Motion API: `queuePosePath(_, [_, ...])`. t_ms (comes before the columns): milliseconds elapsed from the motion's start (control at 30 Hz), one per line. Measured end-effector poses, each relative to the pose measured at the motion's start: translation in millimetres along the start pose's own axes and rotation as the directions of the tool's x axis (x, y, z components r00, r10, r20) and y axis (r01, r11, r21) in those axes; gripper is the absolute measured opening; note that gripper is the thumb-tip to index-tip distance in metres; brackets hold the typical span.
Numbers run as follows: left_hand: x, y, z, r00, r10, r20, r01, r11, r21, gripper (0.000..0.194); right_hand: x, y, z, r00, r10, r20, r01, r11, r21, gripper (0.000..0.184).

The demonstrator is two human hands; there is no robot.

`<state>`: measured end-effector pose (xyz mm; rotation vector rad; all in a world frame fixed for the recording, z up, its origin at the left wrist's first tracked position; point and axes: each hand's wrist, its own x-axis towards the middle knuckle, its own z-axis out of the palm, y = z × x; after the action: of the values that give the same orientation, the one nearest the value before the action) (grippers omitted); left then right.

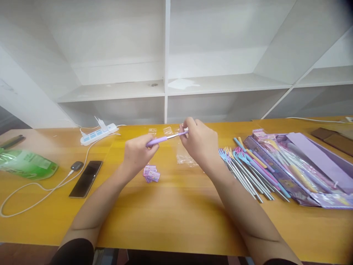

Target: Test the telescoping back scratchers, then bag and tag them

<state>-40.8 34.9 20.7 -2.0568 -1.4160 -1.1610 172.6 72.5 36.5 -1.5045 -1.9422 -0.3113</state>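
Observation:
A purple-handled back scratcher [160, 141] with a short metal shaft is held level above the table, between both hands. My left hand [139, 149] is closed round the handle end. At the other end my right hand [199, 140] pinches the purple tip, and its fingers hide the claw. Below and between the hands lie small purple printed cards [151, 173] in a loose pile. Clear plastic bags [185, 156] rest on the table behind and under my right hand. Beside my right forearm is a heap of back scratchers [255, 173] with coloured claws, metal shafts and coloured handles.
An open purple box [317, 147] with bagged back scratchers stands at the right, near a brown flat item [331, 138]. At the left are a phone [86, 179], a power strip [98, 134], a white cable [41, 188] and a green pouch [29, 163]. White shelves [165, 88] rise behind.

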Motion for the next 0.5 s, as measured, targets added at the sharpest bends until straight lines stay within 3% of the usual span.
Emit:
queuePosePath(333, [6, -8, -7.1, 0.998, 0.061, 0.001, -0.061, 0.997, 0.053, 0.026, 0, 6, -6, 0.998, -0.055, -0.004, 0.055, 0.998, 0.017, 0.024])
queuePosePath(433, [8, -14, -9.4, 0.994, 0.108, -0.013, -0.107, 0.993, 0.055, 0.027, 0, 8, -13, 0.995, -0.076, 0.063, 0.076, 0.997, 0.013, 0.025])
queuePosePath(500, [13, -23, -14.0, 0.988, 0.151, -0.013, -0.150, 0.988, 0.045, 0.031, 1, 13, -21, 0.973, -0.161, 0.165, 0.153, 0.986, 0.065, 0.024])
